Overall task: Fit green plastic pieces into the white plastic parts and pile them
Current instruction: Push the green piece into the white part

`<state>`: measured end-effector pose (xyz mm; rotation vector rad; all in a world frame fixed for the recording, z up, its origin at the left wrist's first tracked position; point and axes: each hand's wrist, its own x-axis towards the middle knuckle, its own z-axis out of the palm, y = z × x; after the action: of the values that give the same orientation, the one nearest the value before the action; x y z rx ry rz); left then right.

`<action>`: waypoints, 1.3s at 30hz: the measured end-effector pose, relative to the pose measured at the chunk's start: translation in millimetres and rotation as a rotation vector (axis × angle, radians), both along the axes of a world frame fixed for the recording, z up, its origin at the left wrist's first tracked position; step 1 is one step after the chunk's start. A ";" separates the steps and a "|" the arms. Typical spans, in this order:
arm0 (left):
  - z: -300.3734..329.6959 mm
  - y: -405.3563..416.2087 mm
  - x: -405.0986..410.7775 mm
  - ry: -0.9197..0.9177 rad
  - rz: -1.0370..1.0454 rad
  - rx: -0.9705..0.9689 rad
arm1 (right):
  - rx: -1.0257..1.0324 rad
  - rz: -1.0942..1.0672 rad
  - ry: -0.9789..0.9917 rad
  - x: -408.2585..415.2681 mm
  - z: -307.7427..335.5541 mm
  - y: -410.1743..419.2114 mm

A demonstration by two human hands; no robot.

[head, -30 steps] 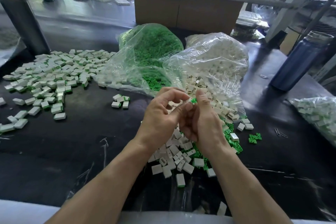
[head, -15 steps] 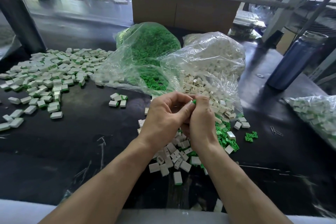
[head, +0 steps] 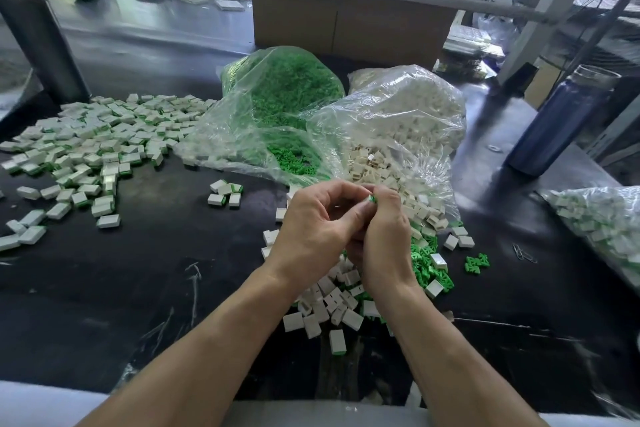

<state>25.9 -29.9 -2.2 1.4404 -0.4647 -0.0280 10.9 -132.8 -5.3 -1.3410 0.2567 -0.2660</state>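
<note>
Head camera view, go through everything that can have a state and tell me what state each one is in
Left hand: pinching a white part.
Right hand: pinching a green piece.
Green pieces bag: open, spilling.
White parts bag: open, spilling.
Assembled pile: spread out loosely.
Blue bottle: upright.

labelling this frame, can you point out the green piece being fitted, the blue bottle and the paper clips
green piece (head: 372, 199), head view, on the bit showing between the fingers
blue bottle (head: 557, 121), head view, on the middle of its body
paper clips (head: 523, 252), head view, on the wire loops lying on the table
</note>
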 end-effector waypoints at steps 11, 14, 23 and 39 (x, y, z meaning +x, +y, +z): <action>-4.1 -2.8 3.3 0.055 -0.005 -0.013 | -0.077 0.002 0.008 5.7 -5.9 -1.9; -4.4 -3.8 3.0 0.045 0.005 -0.021 | -0.118 0.001 0.002 5.8 -4.8 -2.7; -4.7 -4.7 1.9 0.039 0.015 -0.036 | -0.172 0.003 -0.005 1.5 1.7 -1.3; -9.5 -3.4 4.1 0.045 0.024 -0.084 | -0.137 0.049 -0.041 2.1 -5.1 -9.0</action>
<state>30.0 -33.2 -11.7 1.3601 -0.4077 -0.0215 12.9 -141.7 -10.4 -1.4735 0.1735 -0.2734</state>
